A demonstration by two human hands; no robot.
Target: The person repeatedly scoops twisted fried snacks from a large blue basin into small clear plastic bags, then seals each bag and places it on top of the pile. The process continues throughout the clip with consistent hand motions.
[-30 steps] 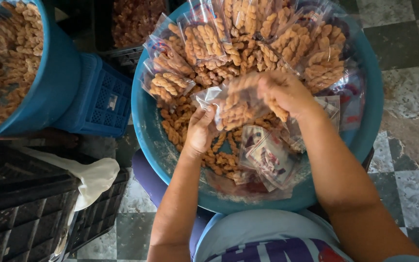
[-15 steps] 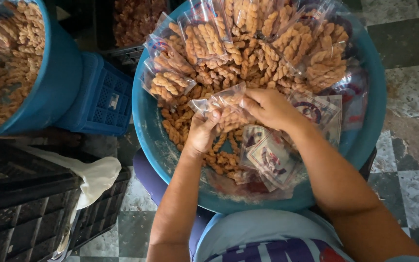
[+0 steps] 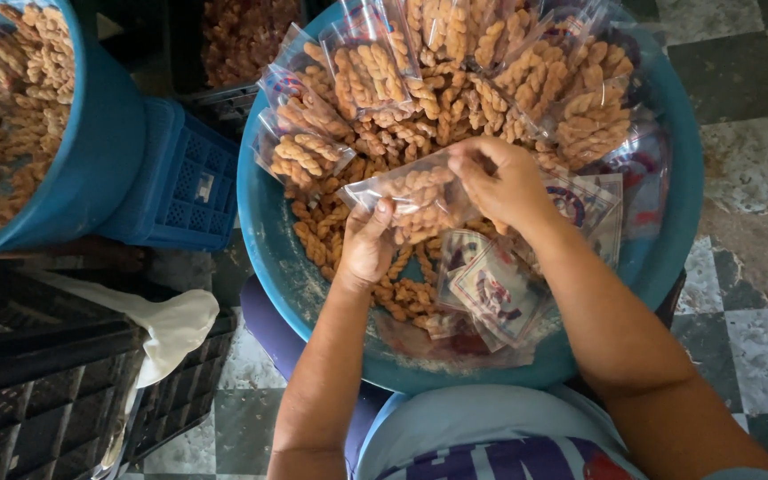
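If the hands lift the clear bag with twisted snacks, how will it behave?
The clear bag probably stays floppy: its thin film wrinkles between the left hand and right hand. It seems light, being only partly filled. The twisted snacks look brittle, so squeezing may break them.

We're looking at a small snack-packing workspace: blue tubs of twisted fried snacks past the fingers, stacked crates left, checkered tile floor.

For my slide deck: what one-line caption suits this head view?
Both hands, left hand and right hand, hold a clear bag of twisted snacks over a blue basin of snacks and filled bags.
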